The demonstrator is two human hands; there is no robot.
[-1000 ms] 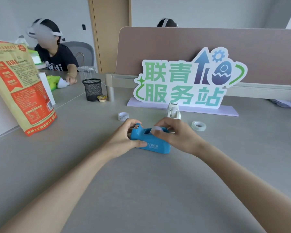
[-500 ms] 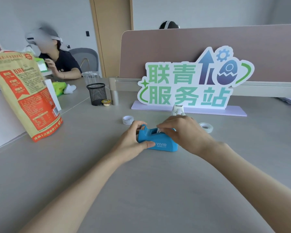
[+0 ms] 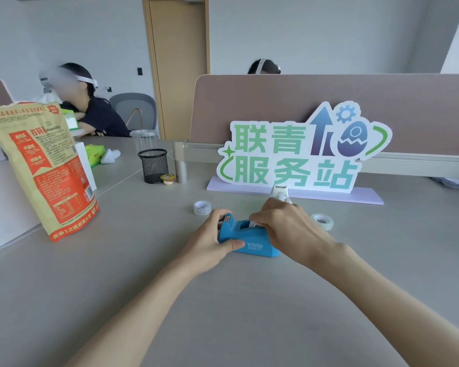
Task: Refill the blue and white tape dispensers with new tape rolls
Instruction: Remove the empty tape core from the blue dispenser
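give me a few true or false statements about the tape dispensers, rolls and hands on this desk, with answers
1. The left hand grips the cutter end of the blue dispenser. True.
2. The white dispenser sits nearer the camera than the blue one. False: it stands behind it, by the sign's base.
3. Two loose tape rolls lie on the desk. True: one left of the hands, one to the right.
4. The right hand rests flat on the desk. False: it reaches into the blue dispenser's top.
5. The mesh pen cup lies on its side. False: it is upright.
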